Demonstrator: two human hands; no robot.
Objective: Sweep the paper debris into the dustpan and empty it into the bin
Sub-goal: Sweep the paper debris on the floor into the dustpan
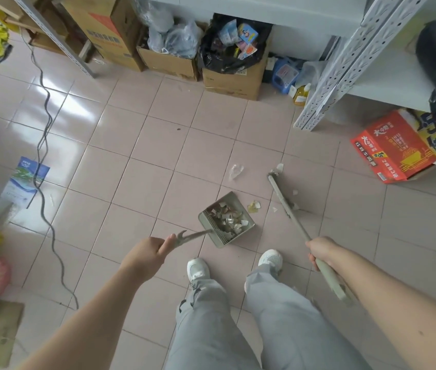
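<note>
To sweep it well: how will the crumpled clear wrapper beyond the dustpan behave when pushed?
The clear wrapper looks thin and crumpled, so probably very light and floppy. It may flutter past the broom rather than slide. The glossy floor tiles suggest it slips easily.

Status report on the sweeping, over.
Left hand grips dustpan, right hand grips broom. Paper scraps in dustpan, more loose beside it. Clear wrapper lies toward the bin.
</note>
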